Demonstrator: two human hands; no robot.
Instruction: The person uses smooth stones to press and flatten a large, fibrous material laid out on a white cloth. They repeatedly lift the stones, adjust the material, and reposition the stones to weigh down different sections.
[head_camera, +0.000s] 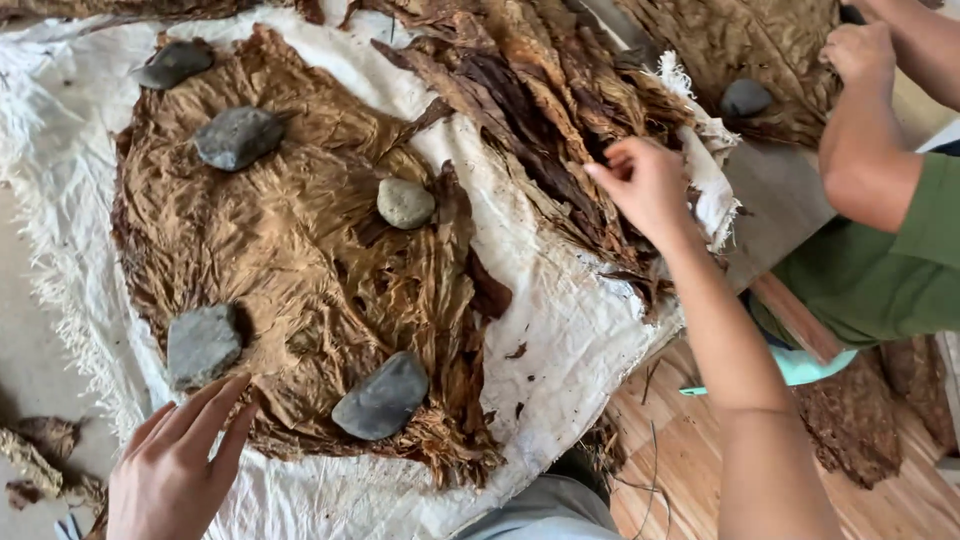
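White cloth (560, 330) under leaf pile (540, 110) running top-to-bottom, right hand (645, 185) pinching it, left hand (175, 465) open

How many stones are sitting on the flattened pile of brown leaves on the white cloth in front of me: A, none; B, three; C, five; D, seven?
C: five grey stones rest on the spread brown leaves, at the top left, upper left, middle, lower left and bottom. A sixth stone lies apart, on the other person's leaves.
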